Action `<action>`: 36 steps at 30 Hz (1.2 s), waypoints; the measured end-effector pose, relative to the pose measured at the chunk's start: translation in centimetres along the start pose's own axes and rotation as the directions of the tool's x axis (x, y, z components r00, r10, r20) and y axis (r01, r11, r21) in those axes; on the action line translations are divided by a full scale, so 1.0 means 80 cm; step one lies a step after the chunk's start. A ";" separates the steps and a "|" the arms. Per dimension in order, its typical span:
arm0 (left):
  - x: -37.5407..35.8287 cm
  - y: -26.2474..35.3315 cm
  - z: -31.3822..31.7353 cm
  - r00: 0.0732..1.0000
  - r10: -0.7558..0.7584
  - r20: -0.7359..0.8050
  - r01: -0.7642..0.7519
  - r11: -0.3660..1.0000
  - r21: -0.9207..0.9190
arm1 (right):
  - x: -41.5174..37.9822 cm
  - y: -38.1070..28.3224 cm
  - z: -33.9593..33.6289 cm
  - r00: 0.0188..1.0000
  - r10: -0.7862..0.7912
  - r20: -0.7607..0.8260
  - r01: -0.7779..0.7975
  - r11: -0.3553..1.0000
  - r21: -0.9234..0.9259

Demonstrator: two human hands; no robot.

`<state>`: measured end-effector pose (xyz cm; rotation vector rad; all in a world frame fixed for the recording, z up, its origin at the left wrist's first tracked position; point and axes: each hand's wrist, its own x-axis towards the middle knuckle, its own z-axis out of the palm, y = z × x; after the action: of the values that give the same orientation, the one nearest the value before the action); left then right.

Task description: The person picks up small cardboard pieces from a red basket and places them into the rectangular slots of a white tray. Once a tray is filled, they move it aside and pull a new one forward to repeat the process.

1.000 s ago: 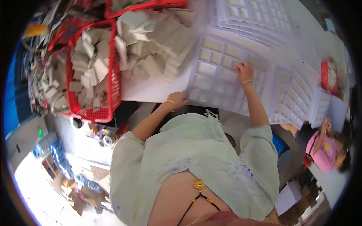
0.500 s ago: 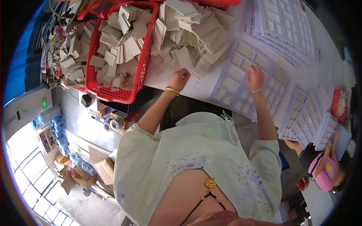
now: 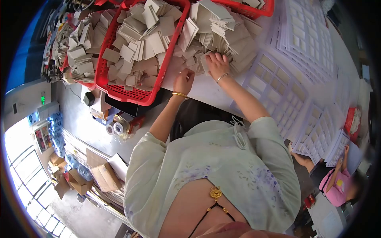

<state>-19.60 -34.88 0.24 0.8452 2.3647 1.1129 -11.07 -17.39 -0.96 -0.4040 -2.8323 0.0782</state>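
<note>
My left hand is above the table's near edge, just right of the red basket, its fingers curled together; what they hold, if anything, is too small to name. My right hand rests at the near side of the heap of pale grey pieces, fingers spread over several of them. To its right lies a white frame sheet with rectangular openings, many filled with pale pieces. The basket holds many more loose pale pieces.
Stacked white frame sheets stand at the back right, with more sheets nearer. Another red basket is at the back. A co-worker in a pink top is at the far right.
My right hand has moved left from the frame sheet to the heap, and its fingers have opened out. My left hand stays near the basket. The whole view has shifted slightly.
</note>
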 end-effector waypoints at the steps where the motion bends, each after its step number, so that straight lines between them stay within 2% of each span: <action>1: 0.000 -0.002 -0.001 1.000 -0.005 0.002 0.005 1.000 -0.001 | 0.001 -0.001 -0.003 0.998 -0.008 -0.062 0.007 1.000 -0.010; 7: 0.006 0.000 -0.002 1.000 0.024 0.006 -0.024 0.999 -0.029 | 0.004 0.003 -0.021 1.000 0.006 -0.021 -0.004 0.996 0.094; 9: 0.010 0.000 0.002 0.999 0.028 0.018 -0.027 0.998 -0.054 | -0.002 0.009 -0.030 0.996 0.068 0.059 -0.083 0.940 0.332; 10: 0.011 0.000 0.005 0.994 0.110 0.013 -0.108 0.989 -0.101 | -0.006 0.011 -0.035 0.991 0.092 0.101 -0.127 0.888 0.442; 12: 0.010 0.001 0.012 0.963 0.271 -0.009 -0.267 0.944 -0.194 | -0.025 0.009 -0.059 0.962 0.266 0.061 -0.236 0.699 0.676; 13: 0.007 0.017 0.006 0.975 0.152 0.161 -0.085 0.929 -0.360 | -0.037 0.007 -0.070 0.934 0.353 0.058 -0.266 0.575 0.773; 14: 0.003 0.034 -0.002 0.936 0.059 0.347 0.122 0.870 -0.478 | -0.051 0.009 -0.072 0.903 0.406 0.139 -0.313 0.402 0.861; 15: -0.003 0.049 -0.006 0.846 -0.002 0.533 0.340 0.772 -0.537 | -0.068 0.013 -0.069 0.868 0.443 0.224 -0.344 0.212 0.915; 16: -0.010 0.055 -0.002 0.834 0.023 0.551 0.369 0.720 -0.588 | -0.078 0.011 -0.083 0.830 0.464 0.310 -0.356 0.014 0.934; 17: -0.016 0.063 0.004 0.821 0.049 0.569 0.400 0.663 -0.633 | -0.095 0.008 -0.105 0.780 0.440 0.444 -0.444 -0.110 0.889; 18: -0.022 0.070 0.010 0.807 0.074 0.586 0.433 0.602 -0.671 | -0.110 0.004 -0.115 0.740 0.433 0.514 -0.449 -0.251 0.858; 20: -0.034 0.091 0.015 0.792 0.167 0.588 0.408 0.572 -0.712 | -0.137 0.001 -0.129 0.666 0.381 0.642 -0.421 -0.519 0.744; 21: -0.040 0.095 0.019 0.772 0.212 0.599 0.416 0.545 -0.728 | -0.151 0.002 -0.131 0.676 0.352 0.648 -0.371 -0.598 0.711; 22: -0.044 0.103 0.029 0.736 0.264 0.623 0.434 0.522 -0.734 | -0.173 0.005 -0.136 0.659 0.384 0.647 -0.359 -0.595 0.719; 23: -0.046 0.106 0.035 0.712 0.263 0.651 0.429 0.570 -0.700 | -0.188 0.004 -0.140 0.649 0.399 0.648 -0.360 -0.589 0.723; 27: -0.056 0.121 0.055 0.641 0.278 0.715 0.523 0.523 -0.673 | -0.226 0.001 -0.144 0.584 0.471 0.661 -0.316 -0.618 0.720; 29: -0.059 0.128 0.065 0.616 0.272 0.739 0.544 0.532 -0.649 | -0.244 0.006 -0.135 0.588 0.494 0.641 -0.286 -0.614 0.735; 32: -0.060 0.142 0.078 0.658 0.231 0.716 0.464 0.624 -0.628 | -0.249 0.009 -0.150 0.595 0.544 0.591 -0.250 -0.574 0.780; 35: -0.052 0.152 0.082 0.606 0.170 0.777 0.576 0.581 -0.575 | -0.255 0.017 -0.159 0.594 0.575 0.562 -0.287 -0.501 0.817; 36: -0.046 0.149 0.084 0.606 0.171 0.777 0.517 0.658 -0.548 | -0.258 0.020 -0.159 0.593 0.580 0.558 -0.311 -0.474 0.824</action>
<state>-8.80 -27.63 5.86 0.5466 1.0454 1.1311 12.00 -21.47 5.61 -1.0976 -1.0891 2.1333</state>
